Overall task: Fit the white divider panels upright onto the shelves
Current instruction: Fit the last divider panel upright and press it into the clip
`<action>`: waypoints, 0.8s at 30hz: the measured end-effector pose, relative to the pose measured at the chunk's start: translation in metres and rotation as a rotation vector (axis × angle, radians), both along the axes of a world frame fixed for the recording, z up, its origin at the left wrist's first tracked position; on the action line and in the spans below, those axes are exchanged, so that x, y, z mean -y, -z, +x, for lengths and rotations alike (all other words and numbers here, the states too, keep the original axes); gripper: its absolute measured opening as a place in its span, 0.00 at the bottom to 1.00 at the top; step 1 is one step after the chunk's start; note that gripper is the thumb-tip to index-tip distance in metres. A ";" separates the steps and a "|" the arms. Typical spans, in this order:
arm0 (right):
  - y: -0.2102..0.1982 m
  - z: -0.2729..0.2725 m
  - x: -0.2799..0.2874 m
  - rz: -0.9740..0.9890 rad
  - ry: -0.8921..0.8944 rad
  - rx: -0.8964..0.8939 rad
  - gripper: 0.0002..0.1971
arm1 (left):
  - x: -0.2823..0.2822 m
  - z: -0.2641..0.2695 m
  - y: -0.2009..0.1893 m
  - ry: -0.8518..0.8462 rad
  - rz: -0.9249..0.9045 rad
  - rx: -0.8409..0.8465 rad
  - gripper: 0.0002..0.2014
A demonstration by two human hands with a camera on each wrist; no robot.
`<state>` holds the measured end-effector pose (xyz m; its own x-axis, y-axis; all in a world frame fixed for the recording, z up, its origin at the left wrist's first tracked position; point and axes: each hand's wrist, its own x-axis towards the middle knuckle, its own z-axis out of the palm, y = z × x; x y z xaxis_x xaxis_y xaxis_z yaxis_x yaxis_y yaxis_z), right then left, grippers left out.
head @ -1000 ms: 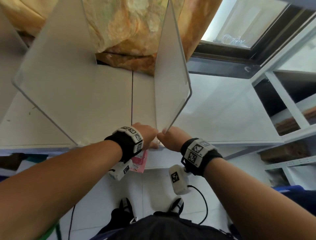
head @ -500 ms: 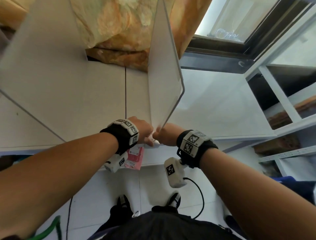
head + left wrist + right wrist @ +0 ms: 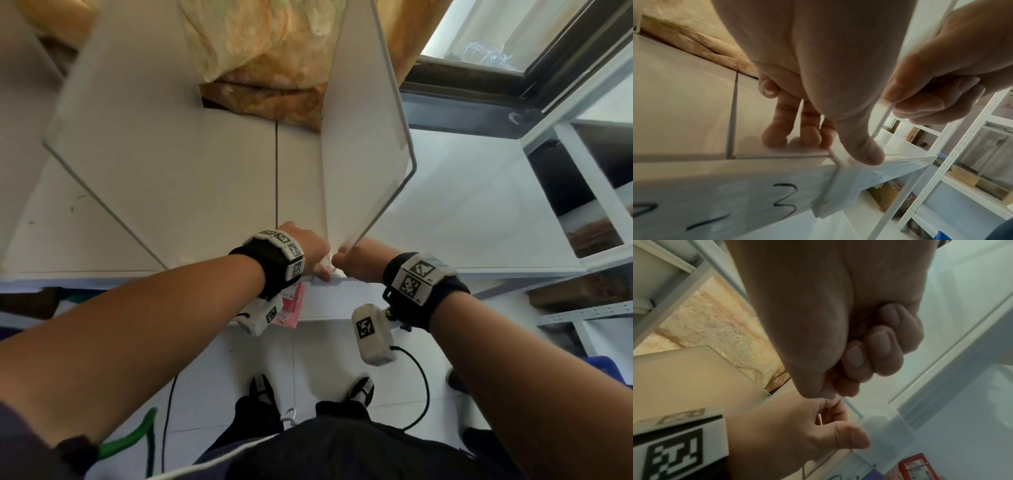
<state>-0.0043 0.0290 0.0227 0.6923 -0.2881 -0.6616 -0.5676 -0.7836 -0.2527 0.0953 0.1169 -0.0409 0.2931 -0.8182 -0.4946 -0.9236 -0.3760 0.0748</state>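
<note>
Two white divider panels stand upright on the white shelf (image 3: 462,212). One panel (image 3: 144,144) stands at the left. The other panel (image 3: 359,154) stands mid-shelf, and both my hands are at its lower front corner by the shelf's front edge. My left hand (image 3: 313,253) has its fingertips on the shelf left of the panel, and its thumb (image 3: 859,149) presses by the white clip (image 3: 838,186) hooked over the shelf lip. My right hand (image 3: 356,260) is curled, thumb and forefinger pinching the panel's thin front edge (image 3: 885,116).
An orange patterned curtain (image 3: 274,51) hangs behind the shelf, with a window (image 3: 496,34) at the upper right. A second white rack (image 3: 582,178) stands at the right. A pink packet (image 3: 291,305) lies under the shelf lip. Handwritten numbers (image 3: 785,198) mark the front face.
Both hands stay at the panel's lower front corner. The head view has shifted a little; the panels look unmoved.
</note>
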 end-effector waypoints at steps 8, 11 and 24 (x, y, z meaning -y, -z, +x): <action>0.002 -0.027 -0.008 0.084 0.074 0.047 0.15 | -0.038 -0.008 0.002 -0.126 -0.114 -0.119 0.15; 0.009 -0.038 -0.018 0.174 0.060 -0.034 0.14 | -0.065 -0.011 0.001 -0.210 -0.102 -0.135 0.12; -0.006 -0.001 -0.116 0.270 -0.227 0.174 0.12 | -0.221 -0.040 -0.037 -0.670 -0.079 -0.034 0.09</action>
